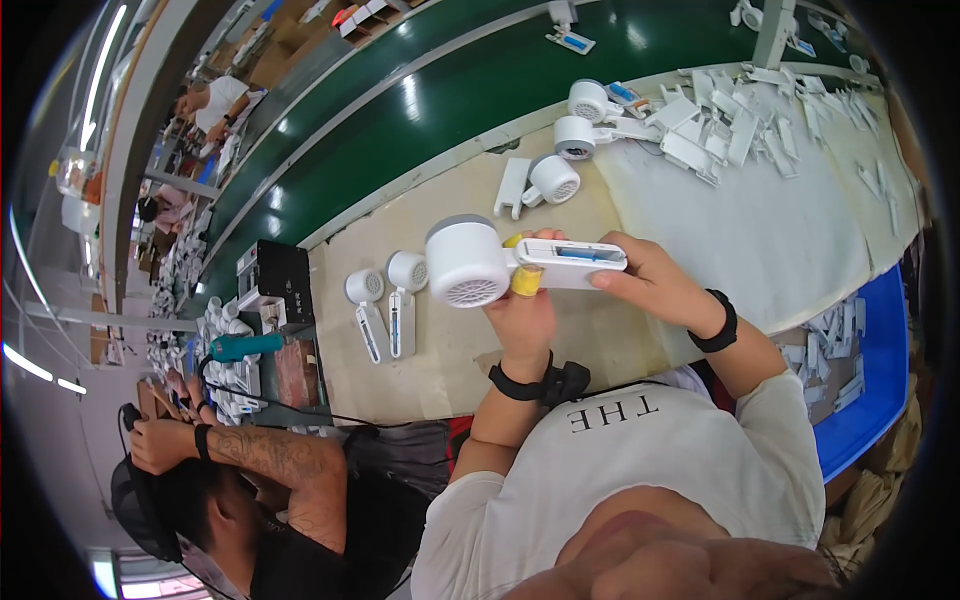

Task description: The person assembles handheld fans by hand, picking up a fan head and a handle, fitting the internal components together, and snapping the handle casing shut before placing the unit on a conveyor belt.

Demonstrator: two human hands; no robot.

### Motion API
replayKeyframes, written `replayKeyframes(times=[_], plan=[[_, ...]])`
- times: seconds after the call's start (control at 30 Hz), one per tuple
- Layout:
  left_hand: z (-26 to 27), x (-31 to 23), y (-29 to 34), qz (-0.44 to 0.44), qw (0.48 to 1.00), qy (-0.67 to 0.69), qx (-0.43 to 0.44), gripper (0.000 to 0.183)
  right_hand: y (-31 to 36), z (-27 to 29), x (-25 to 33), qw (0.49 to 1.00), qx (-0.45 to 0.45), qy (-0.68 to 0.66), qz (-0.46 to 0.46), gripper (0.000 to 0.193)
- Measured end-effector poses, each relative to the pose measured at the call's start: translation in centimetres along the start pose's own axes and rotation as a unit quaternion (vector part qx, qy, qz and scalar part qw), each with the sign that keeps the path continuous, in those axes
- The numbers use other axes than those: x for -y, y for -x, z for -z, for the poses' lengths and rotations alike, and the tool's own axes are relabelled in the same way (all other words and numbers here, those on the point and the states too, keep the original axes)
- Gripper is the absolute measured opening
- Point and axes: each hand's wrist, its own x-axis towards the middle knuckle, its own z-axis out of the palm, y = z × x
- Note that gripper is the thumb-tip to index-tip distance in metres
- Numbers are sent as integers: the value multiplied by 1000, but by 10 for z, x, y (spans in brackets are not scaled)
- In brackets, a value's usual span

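Note:
In front of my chest I hold a white handheld fan (470, 265) with a round, grilled head and a grey rim. Its handle has an open slot with something blue inside. My left hand (527, 318), with yellow wraps on its fingers, is closed round the neck from below. My right hand (650, 278) grips the far end of the handle, thumb on the near side. Two similar fans (402, 310) lie side by side on the table to the left. Beyond my hands rests another fan head (553, 180) beside a white handle shell (511, 188).
White plastic shells (715, 125) are heaped at the back right. A green conveyor belt (400, 110) runs behind the table. On the left are a black box (275, 283), a teal electric screwdriver (245, 346) and a co-worker's arm (280, 460). A blue bin (880, 370) of parts stands right.

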Motion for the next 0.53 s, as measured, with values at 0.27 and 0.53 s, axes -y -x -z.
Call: replayKeyframes(times=[0.27,0.53], plan=[[-8,-8,-5,31,996,-66,53,30,11,-4,-14,941,-82,242,224,32],[64,-35,-28,60,819,-562,99,40,90,52,-32,963,-65,166,201,31]])
